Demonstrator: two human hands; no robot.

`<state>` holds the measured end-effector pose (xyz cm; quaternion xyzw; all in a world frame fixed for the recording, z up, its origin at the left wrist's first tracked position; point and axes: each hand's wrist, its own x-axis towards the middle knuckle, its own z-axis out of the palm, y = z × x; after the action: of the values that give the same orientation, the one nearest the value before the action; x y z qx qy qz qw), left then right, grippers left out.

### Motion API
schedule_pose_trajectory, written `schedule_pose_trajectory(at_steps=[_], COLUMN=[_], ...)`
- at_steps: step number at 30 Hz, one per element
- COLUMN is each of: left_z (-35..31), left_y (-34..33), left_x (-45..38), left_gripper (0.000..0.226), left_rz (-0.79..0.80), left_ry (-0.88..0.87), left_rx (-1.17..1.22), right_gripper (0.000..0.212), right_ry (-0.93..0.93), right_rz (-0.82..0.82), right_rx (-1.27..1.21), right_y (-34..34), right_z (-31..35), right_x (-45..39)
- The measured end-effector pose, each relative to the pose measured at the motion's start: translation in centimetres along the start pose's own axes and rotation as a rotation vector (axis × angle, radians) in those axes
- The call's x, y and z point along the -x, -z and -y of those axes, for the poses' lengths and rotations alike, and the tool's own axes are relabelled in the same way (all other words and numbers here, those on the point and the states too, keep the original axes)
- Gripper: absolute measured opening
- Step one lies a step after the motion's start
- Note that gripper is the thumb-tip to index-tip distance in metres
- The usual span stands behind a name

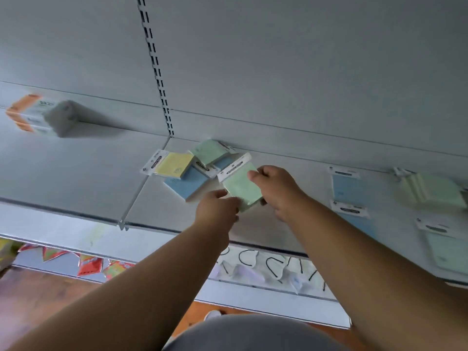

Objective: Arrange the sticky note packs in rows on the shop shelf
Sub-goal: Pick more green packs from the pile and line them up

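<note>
A green sticky note pack (241,184) with a white header card is held just above the grey shelf (76,173). My right hand (278,191) grips its right side, thumb on top. My left hand (219,210) pinches its lower left corner. Behind it lies a loose pile: a yellow pack (172,164), a blue pack (186,186) and another green pack (211,151). To the right, two blue packs (348,188) lie one in front of the other, with green packs (430,192) beside them.
An orange-edged box stack (33,115) stands at the far left of the shelf. A slotted upright (155,64) runs up the back panel. Below the shelf hang coloured packets (88,266) and white items (273,268) on hooks. The floor is wooden.
</note>
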<state>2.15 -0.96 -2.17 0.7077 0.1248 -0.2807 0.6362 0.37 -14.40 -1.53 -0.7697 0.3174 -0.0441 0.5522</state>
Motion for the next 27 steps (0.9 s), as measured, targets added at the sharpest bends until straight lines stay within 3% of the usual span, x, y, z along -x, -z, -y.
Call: schedule_pose_trajectory(at_steps=[2,7,14,20,24,27], left_z=[-0.4,0.2,3.6,5.9,7.0,7.4], left_y=[-2.3,-10.4,-23.6,-32.5,-35.2,-35.5], left_x=[0.4,3.3,9.7,12.3,12.8,13.0], left_gripper=[0.024,0.021,0.03,0.037,0.034,0.039], left_rz=[0.039,0.236,0.45,0.427,0.314,0.239], left_ry=[-0.112,-0.423,-0.55,-0.565,-0.554,-0.555], left_rx=[-0.129,-0.593,-0.749,-0.912,-1.11,-1.13], right_gripper=[0.011,0.018,0.028,0.032,0.037,0.04], right_ry=[0.041,0.028,-0.082,-0.135,-0.186,-0.174], right_rz=[-0.068,-0.311,-0.532,-0.502,-0.389,-0.434], right_rx=[-0.016,-0.009,0.136,0.453,0.63,0.634], right_y=[3.2,12.9,27.1,35.1,36.3,36.0], right_z=[-0.9,-5.5,-13.6,-17.0,-18.3,-18.7], right_x=[1.2,4.3,8.9,9.3,8.3,8.1])
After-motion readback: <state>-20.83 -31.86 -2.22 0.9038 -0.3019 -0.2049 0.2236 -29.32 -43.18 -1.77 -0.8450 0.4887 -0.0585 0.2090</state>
